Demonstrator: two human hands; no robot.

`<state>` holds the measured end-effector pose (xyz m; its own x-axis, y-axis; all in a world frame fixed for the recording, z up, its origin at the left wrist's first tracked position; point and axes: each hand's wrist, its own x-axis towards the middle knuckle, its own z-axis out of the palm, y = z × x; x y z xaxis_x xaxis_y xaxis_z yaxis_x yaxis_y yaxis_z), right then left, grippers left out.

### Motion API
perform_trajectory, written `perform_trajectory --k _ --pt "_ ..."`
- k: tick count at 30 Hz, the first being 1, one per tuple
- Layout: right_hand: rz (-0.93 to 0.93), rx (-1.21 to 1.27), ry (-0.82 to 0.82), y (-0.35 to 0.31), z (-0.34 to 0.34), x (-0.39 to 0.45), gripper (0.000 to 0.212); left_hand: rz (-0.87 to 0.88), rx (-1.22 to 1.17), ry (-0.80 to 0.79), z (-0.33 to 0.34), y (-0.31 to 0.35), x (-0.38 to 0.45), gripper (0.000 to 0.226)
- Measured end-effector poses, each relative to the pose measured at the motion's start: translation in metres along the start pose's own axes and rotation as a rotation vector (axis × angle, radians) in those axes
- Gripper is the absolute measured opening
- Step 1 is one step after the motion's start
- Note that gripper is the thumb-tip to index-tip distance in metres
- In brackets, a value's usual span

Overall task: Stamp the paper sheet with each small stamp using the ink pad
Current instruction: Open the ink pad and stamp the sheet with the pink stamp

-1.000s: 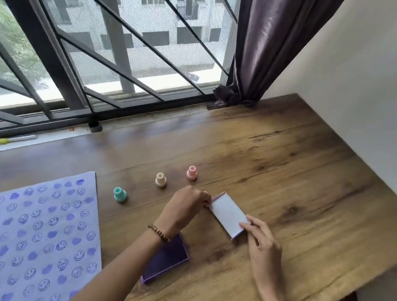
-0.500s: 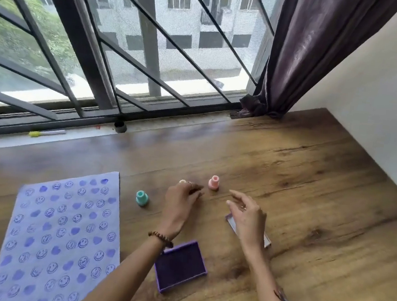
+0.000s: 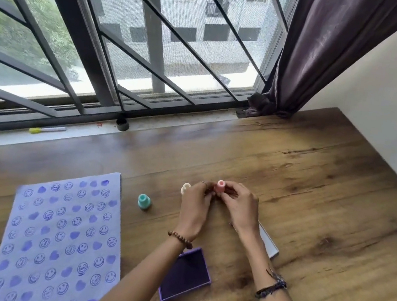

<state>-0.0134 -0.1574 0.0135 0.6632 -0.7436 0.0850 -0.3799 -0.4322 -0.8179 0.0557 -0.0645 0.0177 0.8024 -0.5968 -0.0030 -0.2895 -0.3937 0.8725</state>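
Two hands on pink stamp [image 3: 220,186]: right hand [image 3: 242,210] pinching it, left hand [image 3: 194,206] steadying; likely readying for open ink pad [image 3: 185,277] nearby. Cream stamp [image 3: 185,188], teal stamp [image 3: 144,201] idle.

A brown wood-grain table [image 3: 312,189] carries a lilac stamped paper sheet [image 3: 61,241]; a teal stamp [image 3: 144,201]; an open purple ink pad [image 3: 185,277]; a white lid [image 3: 267,241].

Lilac paper sheet [image 3: 61,241] patterned with purple smileys and hearts, teal stamp [image 3: 144,201], pink stamp [image 3: 220,186], cream stamp [image 3: 185,187], dark purple ink pad [image 3: 185,277], brown woodgrain table [image 3: 323,203]
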Motion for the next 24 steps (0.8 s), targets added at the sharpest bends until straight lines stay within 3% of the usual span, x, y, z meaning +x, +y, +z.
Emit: perform_trajectory --k 3,8,15,18,24 --pt "-0.005 0.026 -0.004 -0.003 -0.008 -0.011 0.014 -0.051 -0.120 0.006 -0.004 0.002 -0.007 0.017" --pt "0.079 0.320 -0.080 -0.021 -0.023 -0.048 0.016 -0.159 -0.481 -0.020 -0.026 0.005 -0.036 0.015" --pt "0.097 0.622 -0.197 -0.048 -0.024 -0.108 0.025 -0.306 -0.774 -0.067 -0.063 0.002 -0.107 0.042" --pt "0.058 0.598 -0.266 -0.053 -0.017 -0.127 0.025 -0.381 -0.927 -0.086 -0.074 -0.003 -0.130 0.037" --pt "0.029 0.375 -0.335 -0.059 -0.003 -0.144 0.031 -0.386 -0.871 0.000 -0.094 -0.012 -0.151 0.032"
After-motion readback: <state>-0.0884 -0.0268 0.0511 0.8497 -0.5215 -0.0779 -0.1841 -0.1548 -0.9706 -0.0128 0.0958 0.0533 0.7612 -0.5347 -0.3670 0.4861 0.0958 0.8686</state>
